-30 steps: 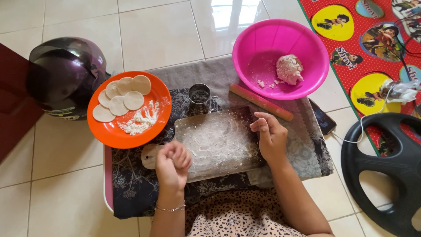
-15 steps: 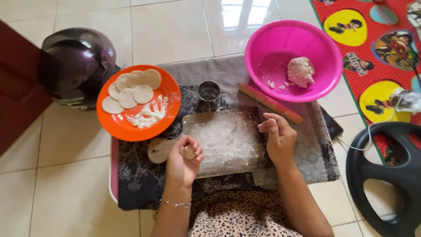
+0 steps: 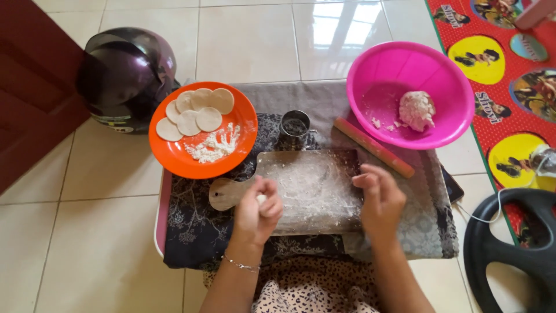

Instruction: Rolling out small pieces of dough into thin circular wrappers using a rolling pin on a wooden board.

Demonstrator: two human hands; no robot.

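Note:
A floured wooden board [image 3: 315, 188] lies on a patterned cloth [image 3: 191, 232] in front of me. My left hand [image 3: 259, 208] is closed around a small piece of white dough at the board's left end, by its handle. My right hand [image 3: 379, 200] rests on the board's right edge, fingers bent, holding nothing. A wooden rolling pin [image 3: 373, 148] lies beyond the board to the right. An orange plate [image 3: 243, 124] at the upper left carries several flat dough rounds and a heap of flour. A pink bowl [image 3: 446, 81] holds a lump of dough [image 3: 417, 110].
A small metal cup [image 3: 294, 127] stands between plate and bowl. A dark purple helmet [image 3: 127, 72] sits on the tiled floor at the left. A black ring-shaped object [image 3: 486, 243] and a red patterned mat [image 3: 521, 87] are at the right. A dark phone edge [image 3: 453, 186] shows under the cloth's right side.
My left hand stays closed at the board's left end, now with a bit of white dough showing. My right hand has lifted slightly off the board's right edge.

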